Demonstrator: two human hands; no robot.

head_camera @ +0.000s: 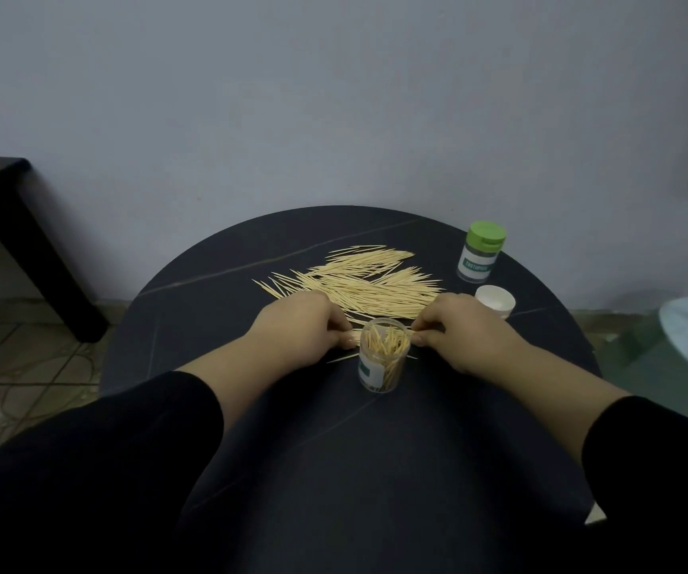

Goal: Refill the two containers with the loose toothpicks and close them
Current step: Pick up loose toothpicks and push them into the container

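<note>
Wooden toothpicks (367,283) looked light, stiff, easily scattered; best pinched mid-bundle. Curled fingertips of left hand (305,329) and right hand (473,331) each pinched some beside the open clear container (383,368).

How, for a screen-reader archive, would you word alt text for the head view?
A left hand and right hand pinch toothpicks behind an open, part-filled clear container on a dark round table. A green-lidded container and white lid stand far right.
</note>
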